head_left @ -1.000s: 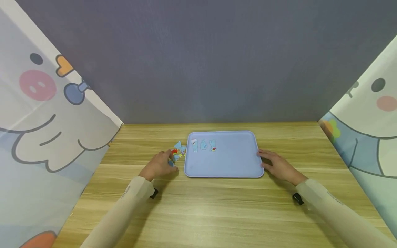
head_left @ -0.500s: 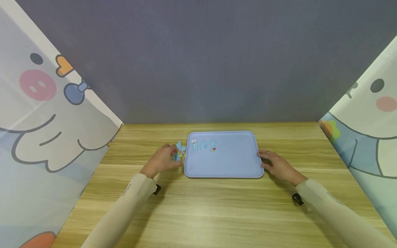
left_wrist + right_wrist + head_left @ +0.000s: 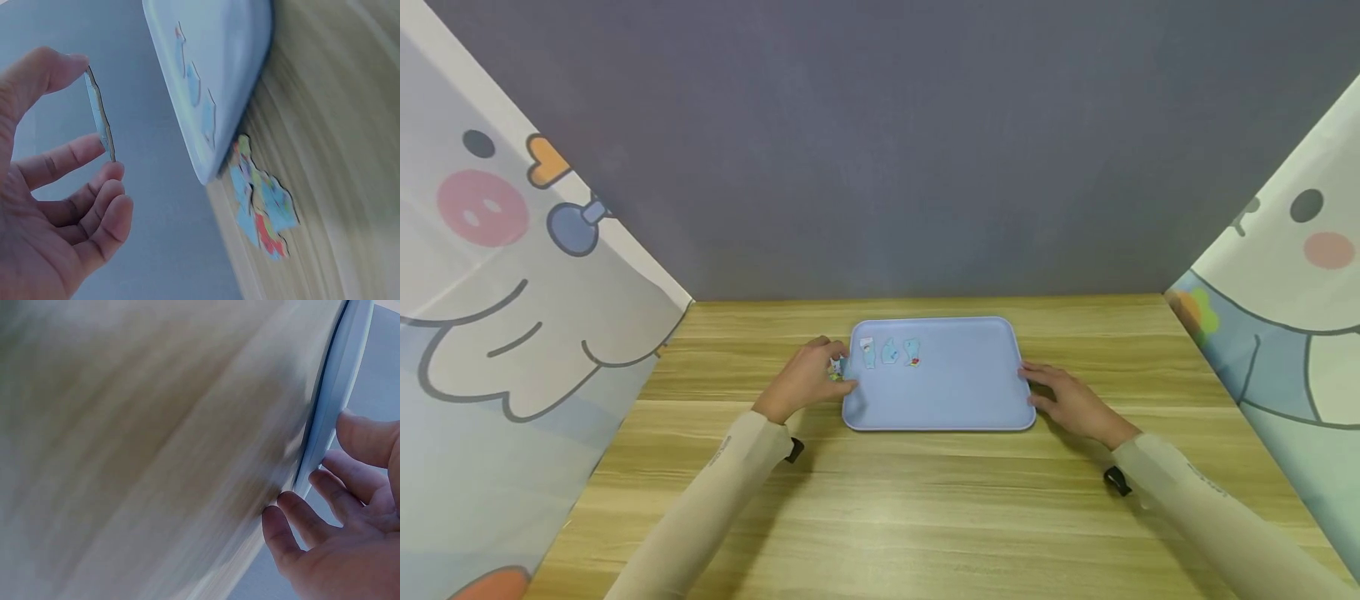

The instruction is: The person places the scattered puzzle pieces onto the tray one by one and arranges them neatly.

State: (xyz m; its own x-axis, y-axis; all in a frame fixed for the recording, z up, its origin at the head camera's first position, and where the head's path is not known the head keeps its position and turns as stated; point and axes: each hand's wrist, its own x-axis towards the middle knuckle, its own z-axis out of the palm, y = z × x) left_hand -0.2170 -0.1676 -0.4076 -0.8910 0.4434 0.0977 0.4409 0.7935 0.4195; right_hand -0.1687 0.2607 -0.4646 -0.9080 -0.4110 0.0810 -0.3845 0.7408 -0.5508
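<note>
My left hand (image 3: 801, 382) is just over the left edge of the light-blue tray (image 3: 962, 379). In the left wrist view it pinches a thin, light-blue jigsaw puzzle piece (image 3: 100, 119) between thumb and fingertips, edge-on to the camera. Three blue puzzle pieces (image 3: 890, 352) lie in a row in the tray's upper left. Beside the tray's left end sits a loose heap of puzzle pieces (image 3: 269, 203), blue, red and yellow, mostly behind the left hand in the head view. At the tray's right rim, my right hand (image 3: 1070, 407) rests its thumb and fingertips against the edge, fingers loosely bent.
Under everything is a wood-grain table (image 3: 910, 508). A dark grey panel (image 3: 880, 167) rises along its back edge. Printed cartoon sheets (image 3: 542, 333) flank the table on both sides.
The left hand has picked up a blue puzzle piece from the heap and moved right and slightly away, to the tray's left edge. The right hand stays at the rim.
</note>
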